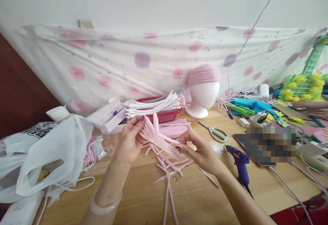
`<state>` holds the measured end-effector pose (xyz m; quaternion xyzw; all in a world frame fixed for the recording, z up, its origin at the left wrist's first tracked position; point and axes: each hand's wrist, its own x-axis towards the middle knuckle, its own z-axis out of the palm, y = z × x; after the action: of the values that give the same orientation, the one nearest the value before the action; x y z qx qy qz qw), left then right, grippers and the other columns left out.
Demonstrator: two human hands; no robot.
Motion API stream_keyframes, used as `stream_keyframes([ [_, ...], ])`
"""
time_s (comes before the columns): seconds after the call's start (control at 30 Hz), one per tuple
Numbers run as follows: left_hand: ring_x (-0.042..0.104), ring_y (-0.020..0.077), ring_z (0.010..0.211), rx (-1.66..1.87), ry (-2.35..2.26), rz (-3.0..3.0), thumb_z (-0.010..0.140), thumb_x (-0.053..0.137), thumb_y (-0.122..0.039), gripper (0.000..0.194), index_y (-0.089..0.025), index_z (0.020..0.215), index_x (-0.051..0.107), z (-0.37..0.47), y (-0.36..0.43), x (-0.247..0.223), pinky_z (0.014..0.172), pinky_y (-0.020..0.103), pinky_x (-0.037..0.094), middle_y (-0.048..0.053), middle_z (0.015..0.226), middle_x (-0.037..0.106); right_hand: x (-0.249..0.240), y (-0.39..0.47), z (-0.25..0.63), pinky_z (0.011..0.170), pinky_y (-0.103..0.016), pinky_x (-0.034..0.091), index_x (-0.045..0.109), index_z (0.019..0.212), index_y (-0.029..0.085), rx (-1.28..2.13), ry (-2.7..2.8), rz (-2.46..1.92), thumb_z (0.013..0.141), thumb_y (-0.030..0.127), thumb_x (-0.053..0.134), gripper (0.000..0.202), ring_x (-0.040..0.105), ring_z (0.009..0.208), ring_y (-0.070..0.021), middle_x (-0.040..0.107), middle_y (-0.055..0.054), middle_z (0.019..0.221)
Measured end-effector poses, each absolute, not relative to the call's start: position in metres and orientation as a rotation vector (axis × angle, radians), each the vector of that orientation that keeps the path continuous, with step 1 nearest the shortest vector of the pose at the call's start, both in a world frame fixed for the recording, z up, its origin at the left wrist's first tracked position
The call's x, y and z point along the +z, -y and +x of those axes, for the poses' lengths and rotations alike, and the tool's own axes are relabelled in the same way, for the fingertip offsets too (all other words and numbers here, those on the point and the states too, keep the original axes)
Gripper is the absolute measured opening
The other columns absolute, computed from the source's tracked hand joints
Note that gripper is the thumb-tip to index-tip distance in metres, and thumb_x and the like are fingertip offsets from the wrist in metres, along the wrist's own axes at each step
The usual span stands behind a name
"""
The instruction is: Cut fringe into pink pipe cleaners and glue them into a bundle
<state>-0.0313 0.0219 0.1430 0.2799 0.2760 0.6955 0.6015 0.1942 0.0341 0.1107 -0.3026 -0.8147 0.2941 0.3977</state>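
My left hand point(132, 136) pinches the upper end of a flat bunch of pink pipe cleaners point(160, 139), held above the wooden table. The fingers of my right hand point(197, 148) close on strands at the bunch's lower right. Beneath lie more pink pipe cleaners point(167, 170), joined in branching Y shapes, partly on a measuring tape point(164, 176). Behind my hands, a pile of straight pink pipe cleaners point(174, 128) rests before a red basket point(166, 116) with white pipe cleaners point(156, 104) on top. Scissors point(216, 133) and a blue glue gun point(240, 165) lie to the right.
A white foam head point(205, 97) with a pink wrapped top stands at the back. White plastic bags point(55, 153) and a white box point(110, 117) occupy the left. A phone point(242, 142), cables and blue pipe cleaners point(253, 104) are at right, near another person's hands point(312, 107).
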Motion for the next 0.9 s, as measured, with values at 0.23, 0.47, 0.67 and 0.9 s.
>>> stream_keyframes([
  [0.23,0.059,0.0045,0.051,1.582,-0.647,0.681,0.054,0.092,-0.023,0.031,-0.015,0.075,0.069,-0.026,-0.018,0.143,0.052,0.011,0.052,-0.004,0.064,0.066,0.107,-0.031,0.193,0.068,-0.025,0.042,0.058,0.092,0.021,0.746,2.038,-0.741,0.095,0.028,0.057,0.007,0.053,0.073,-0.0135,0.059,0.000,0.081],
  [0.47,0.046,0.0035,0.043,1.439,-0.777,0.899,0.065,0.086,-0.037,0.030,-0.017,0.074,0.064,-0.023,-0.007,0.145,0.039,0.011,0.040,-0.006,0.056,0.055,0.123,-0.033,0.191,0.070,-0.029,0.040,0.058,0.094,0.020,0.992,1.954,-0.670,0.098,0.054,0.040,0.039,0.051,0.075,-0.0158,0.055,-0.002,0.081],
  [0.67,0.050,0.0046,0.057,1.286,-0.824,1.191,0.075,0.079,-0.036,0.022,-0.017,0.077,0.068,-0.019,0.001,0.145,0.051,0.012,0.040,-0.003,0.066,0.058,0.156,-0.037,0.170,0.057,-0.026,0.029,0.036,0.069,0.021,1.204,1.977,-0.686,0.100,0.046,0.038,0.040,0.032,0.061,-0.0110,0.033,0.004,0.068],
  [0.9,0.048,0.0054,0.057,1.258,-0.827,1.248,0.077,0.077,-0.036,0.020,-0.017,0.077,0.068,-0.015,0.005,0.147,0.050,0.014,0.037,-0.004,0.065,0.058,0.160,-0.036,0.167,0.055,-0.026,0.026,0.042,0.067,0.020,1.225,1.928,-0.566,0.092,0.025,0.050,0.027,0.030,0.058,-0.0096,0.034,0.006,0.064],
])
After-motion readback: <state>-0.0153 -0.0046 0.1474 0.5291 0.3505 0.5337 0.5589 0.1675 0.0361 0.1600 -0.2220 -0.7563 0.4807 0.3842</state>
